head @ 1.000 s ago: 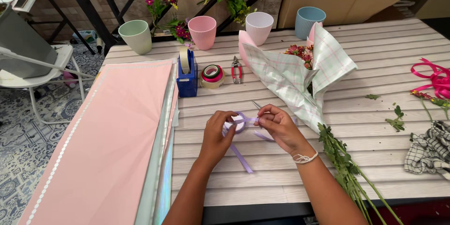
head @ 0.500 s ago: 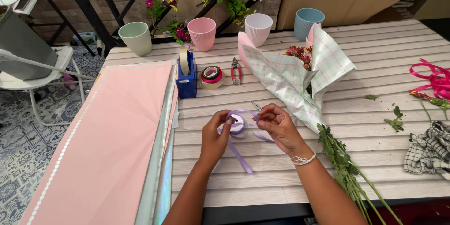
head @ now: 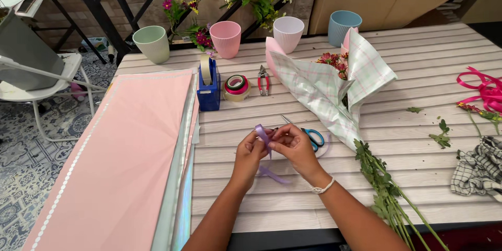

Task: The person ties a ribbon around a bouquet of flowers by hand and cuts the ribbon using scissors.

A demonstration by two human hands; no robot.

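Both my hands meet over the middle of the pale slatted table (head: 418, 63), pinching a strip of lilac ribbon (head: 263, 137). My left hand (head: 248, 153) grips it from the left and my right hand (head: 294, 147) from the right. A loop of ribbon stands up between the fingers and a loose tail hangs toward me. Blue-handled scissors (head: 312, 136) lie just beyond my right hand. A bouquet (head: 334, 86) wrapped in green checked paper lies to the right, its stems (head: 389, 198) pointing at the near edge.
Pink wrapping sheets (head: 120, 162) cover the table's left side. A blue tape dispenser (head: 209, 86), tape rolls (head: 237, 87) and red pruners (head: 263, 79) sit behind. Several pastel pots (head: 225, 37) line the far edge. Pink ribbon (head: 483, 88) and a checked cloth (head: 478, 170) lie at right.
My hands have drawn closer together and the ribbon loop now stands upright between them; earlier the ribbon lay flatter under the fingers. The view has shifted slightly.
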